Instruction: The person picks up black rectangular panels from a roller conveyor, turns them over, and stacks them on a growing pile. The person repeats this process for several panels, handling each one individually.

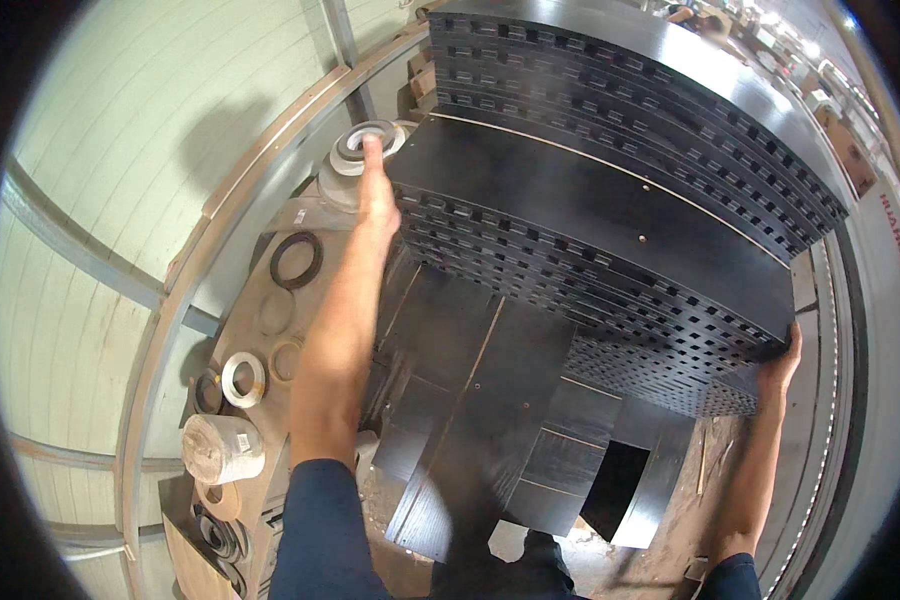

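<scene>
A long black board (570,185), with small holes near its far edge, lies on top of the near stack of black boards (570,275). Dark square notches run in rows along the stack's front edges. My left hand (378,195) presses against the board's left end, thumb stretched upward, its other fingers mostly hidden. At the right end, my right hand (782,362) grips the near corner, fingers closed around the edge. Whether the board is lifted off the stack cannot be told.
A taller stack of black boards (640,110) stands just behind. More black boards (480,380) lie low before me. On the left, a bench (310,240) carries tape rolls, among them a white roll (243,380) and a thick wrapped roll (222,450). A pale wall curves along the left.
</scene>
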`<state>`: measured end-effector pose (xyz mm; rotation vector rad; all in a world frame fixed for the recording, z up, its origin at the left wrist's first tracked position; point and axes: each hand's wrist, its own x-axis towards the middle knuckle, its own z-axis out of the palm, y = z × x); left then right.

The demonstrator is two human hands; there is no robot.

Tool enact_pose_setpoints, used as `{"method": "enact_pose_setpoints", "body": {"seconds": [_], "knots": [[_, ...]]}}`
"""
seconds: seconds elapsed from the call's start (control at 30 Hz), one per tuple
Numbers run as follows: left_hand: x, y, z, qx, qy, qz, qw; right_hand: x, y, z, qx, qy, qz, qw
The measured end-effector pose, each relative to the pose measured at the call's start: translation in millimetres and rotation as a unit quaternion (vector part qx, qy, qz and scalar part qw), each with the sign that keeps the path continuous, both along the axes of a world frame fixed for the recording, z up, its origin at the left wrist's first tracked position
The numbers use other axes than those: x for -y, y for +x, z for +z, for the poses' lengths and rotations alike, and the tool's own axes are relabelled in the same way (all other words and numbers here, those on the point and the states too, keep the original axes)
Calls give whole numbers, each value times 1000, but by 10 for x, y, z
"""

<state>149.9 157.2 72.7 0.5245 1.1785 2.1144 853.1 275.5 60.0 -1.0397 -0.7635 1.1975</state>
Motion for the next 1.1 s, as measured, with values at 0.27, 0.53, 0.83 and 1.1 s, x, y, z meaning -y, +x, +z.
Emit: {"method": "enact_pose_setpoints", "body": {"seconds": [0.27,0.53,0.83,1.1], "knots": [[-128,231,202,-43,12,271,962,-73,202,-100,-1,34,-33,999],[-121,272,243,-72,48,302,949,-66,194,-167,-31,15,-25,999],[-57,167,340,-140,-117,12,983,-134,293,-209,-48,41,-24,998],[-152,-390,401,-30,-101,-286,952,62,159,478,0,0,221,975]]}}
